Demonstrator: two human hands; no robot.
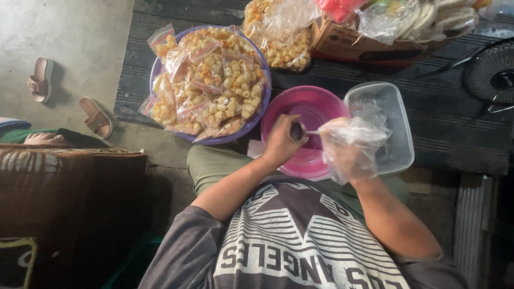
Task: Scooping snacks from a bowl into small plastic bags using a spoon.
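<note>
Dark slatted wooden worktop carries all.
Purple round basin at 11 o'clock, heaped with sealed clear packets of yellow puffed snacks; heap high, top packets may slide off rim.
Pink round plastic bowl at centre, part over worktop edge, could tip.
Clear rectangular plastic tub at 2 o'clock.
Right hand, grip closed on thin clear plastic bag, just beside bowl; bag mouth limp, spill risk.
Left hand, grip closed on small metal spoon over bowl.

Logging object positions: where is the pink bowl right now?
In the head view the pink bowl sits centre frame, between the purple basin of filled snack bags and the clear plastic tub, under both hands.
</note>
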